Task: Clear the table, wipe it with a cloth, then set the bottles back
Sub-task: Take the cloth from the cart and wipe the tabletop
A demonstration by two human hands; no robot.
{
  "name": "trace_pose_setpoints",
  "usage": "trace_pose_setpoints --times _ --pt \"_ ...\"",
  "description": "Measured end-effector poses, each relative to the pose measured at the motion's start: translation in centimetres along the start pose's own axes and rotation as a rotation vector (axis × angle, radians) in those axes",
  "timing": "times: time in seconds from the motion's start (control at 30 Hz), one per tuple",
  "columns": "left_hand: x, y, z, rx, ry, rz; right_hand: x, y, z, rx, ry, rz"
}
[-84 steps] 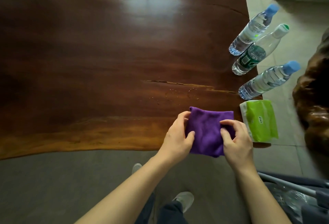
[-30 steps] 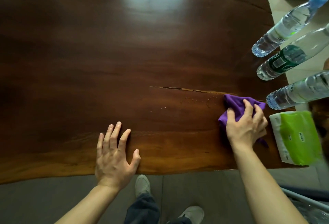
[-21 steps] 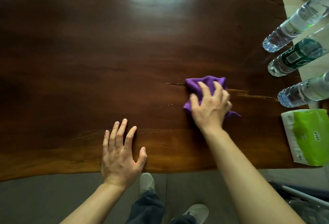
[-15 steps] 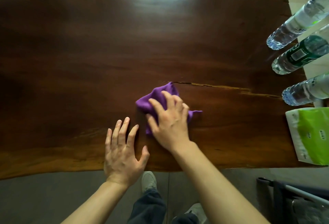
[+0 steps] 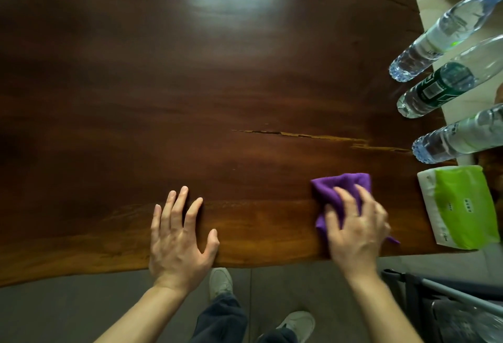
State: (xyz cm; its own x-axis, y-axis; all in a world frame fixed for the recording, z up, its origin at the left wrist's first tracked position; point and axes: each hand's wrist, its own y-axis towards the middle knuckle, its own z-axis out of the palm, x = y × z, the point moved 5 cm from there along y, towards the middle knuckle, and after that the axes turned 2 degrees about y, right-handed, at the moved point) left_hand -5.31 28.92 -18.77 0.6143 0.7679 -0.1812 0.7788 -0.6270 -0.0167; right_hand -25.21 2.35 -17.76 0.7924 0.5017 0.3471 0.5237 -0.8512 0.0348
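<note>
- Both forearms are bare to the lower frame edge; no sleeves or jewellery show.
- Left hand (image 5: 181,236) and right hand (image 5: 356,225): bare, short nails.
- Dark navy trousers (image 5: 221,321), lower centre.
- Pale grey shoes (image 5: 221,281), lower centre.

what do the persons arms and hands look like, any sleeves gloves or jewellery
Both forearms are bare as far up as the picture shows, with no sleeve edge in sight. The left hand and the right hand wear no gloves. No watch, bracelet or ring shows on either, though the right hand is motion-blurred, so a thin ring there could be missed. Nails look short and unpainted.
</note>
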Motion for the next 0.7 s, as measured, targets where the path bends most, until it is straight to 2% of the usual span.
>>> trace_pose_setpoints --times 0.13,0.3,0.4,0.53,0.7 --pt "0.0 0.1 0.0 0.000 -0.002 0.007 -3.1 3.5 -1.1 -0.103 0.025 0.234" --pt "-0.2 0.1 -0.2 0.000 -0.023 0.010 0.4 6.8 0.1 -0.140 0.068 0.337" --pt "-0.3 0.1 -0.3 0.002 -0.018 0.015 4.9 7.2 1.5 -0.095 0.069 0.252" --pt "0.0 0.4 0.0 0.002 -0.027 0.020 11.9 5.1 3.5 -0.041 0.041 0.010" --pt "0.2 0.6 0.3 -0.086 -0.057 0.023 16.9 1.4 5.4 0.102 0.100 -0.195"
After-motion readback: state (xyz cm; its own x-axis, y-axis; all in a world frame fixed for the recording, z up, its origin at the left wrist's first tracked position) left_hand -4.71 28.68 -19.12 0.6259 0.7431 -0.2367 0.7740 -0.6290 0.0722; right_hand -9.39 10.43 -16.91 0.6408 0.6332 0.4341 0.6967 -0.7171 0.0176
